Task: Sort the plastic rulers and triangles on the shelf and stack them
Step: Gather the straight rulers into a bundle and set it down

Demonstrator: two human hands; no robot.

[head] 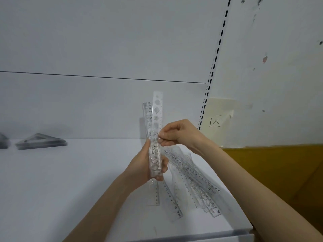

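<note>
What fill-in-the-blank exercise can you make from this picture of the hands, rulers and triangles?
1. The left hand grips a bundle of clear rulers that stands nearly ____.
2. The right hand pinches this bundle ____ the left hand.
3. The stack of triangles lies on the shelf to the ____ of both hands.
Missing words: upright; above; left.
</note>
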